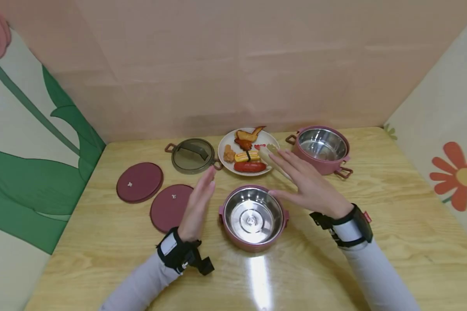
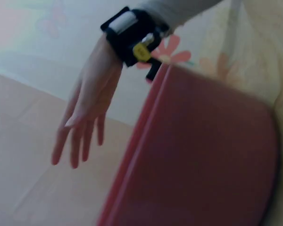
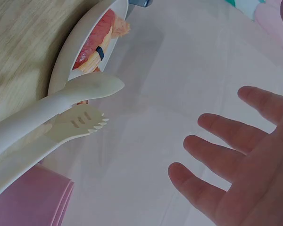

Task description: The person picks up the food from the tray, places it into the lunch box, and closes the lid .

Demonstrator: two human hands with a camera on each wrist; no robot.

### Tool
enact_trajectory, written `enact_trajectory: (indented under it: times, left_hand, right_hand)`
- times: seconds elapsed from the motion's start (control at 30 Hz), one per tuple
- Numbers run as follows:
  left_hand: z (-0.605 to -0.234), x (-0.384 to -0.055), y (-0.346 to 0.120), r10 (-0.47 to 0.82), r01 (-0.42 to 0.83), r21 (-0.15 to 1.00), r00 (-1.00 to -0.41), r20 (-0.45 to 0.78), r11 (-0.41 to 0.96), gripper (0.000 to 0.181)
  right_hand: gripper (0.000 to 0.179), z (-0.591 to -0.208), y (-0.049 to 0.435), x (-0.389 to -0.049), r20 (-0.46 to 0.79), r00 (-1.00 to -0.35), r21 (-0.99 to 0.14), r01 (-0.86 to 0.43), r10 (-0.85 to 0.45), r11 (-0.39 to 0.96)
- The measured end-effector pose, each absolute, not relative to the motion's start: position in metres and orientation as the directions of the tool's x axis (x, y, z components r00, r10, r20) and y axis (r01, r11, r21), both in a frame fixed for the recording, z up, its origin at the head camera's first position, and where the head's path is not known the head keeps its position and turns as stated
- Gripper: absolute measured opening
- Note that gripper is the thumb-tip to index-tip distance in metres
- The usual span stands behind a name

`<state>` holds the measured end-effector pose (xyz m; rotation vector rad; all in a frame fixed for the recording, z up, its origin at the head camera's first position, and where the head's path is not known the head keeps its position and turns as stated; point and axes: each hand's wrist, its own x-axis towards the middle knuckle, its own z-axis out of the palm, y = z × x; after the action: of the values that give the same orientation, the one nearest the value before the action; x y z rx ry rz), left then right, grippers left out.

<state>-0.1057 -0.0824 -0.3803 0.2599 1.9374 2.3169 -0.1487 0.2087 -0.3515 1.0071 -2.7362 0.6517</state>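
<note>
A pink pot [image 1: 254, 248] with a shiny steel inside stands between the hands, uncovered. To its left, my left hand [image 1: 196, 207] is held on edge, fingers straight, overlapping a dark red round lid [image 1: 169, 211] in the head view. My right hand [image 1: 311, 185] hovers beyond the pot's right side, fingers spread, holding nothing. Cream tongs [image 3: 30, 117] lie beside its fingers [image 3: 231, 132] in the right wrist view, their tips by the white plate [image 1: 223, 166]. On the plate are a red sausage [image 1: 250, 167], corn [image 1: 247, 156] and a chicken wing [image 1: 247, 136].
A second open pink pot [image 1: 319, 166] with side handles stands at the back right. Left of the plate lies a glass lid [image 1: 192, 162] with a dark handle. Another dark red lid [image 1: 140, 181] is farther left. A wall [image 1: 233, 65] closes off the table's back.
</note>
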Motion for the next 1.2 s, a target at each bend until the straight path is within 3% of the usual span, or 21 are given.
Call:
enact_trajectory:
  times: [0.13,0.4,0.8,1.2]
  left_hand:
    - [-0.396,-0.102,-0.077,0.161,-0.074,0.963,-0.986,-0.032,-0.259,0.063]
    - [-0.419,-0.097,-0.064,0.183,-0.229,0.934,-0.966,-0.183,-0.275,0.061]
    - [-0.435,-0.095,-0.058,0.162,-0.216,0.943,-0.971,-0.178,-0.255,0.057]
    - [-0.442,-0.093,-0.054,0.162,-0.201,0.95,-0.973,-0.165,-0.239,0.054]
  right_hand:
    - [0.088,-0.353,0.209,-0.151,0.306,-0.763,-0.342,-0.647,-0.57,0.682]
    - [0.078,-0.351,0.219,-0.156,0.273,-0.837,-0.375,-0.546,-0.473,0.749]
    - [0.076,-0.356,0.237,-0.163,0.183,-0.91,-0.461,-0.413,-0.371,0.786]
    - [0.065,-0.369,0.27,-0.169,0.215,-0.87,-0.38,-0.493,-0.444,0.782]
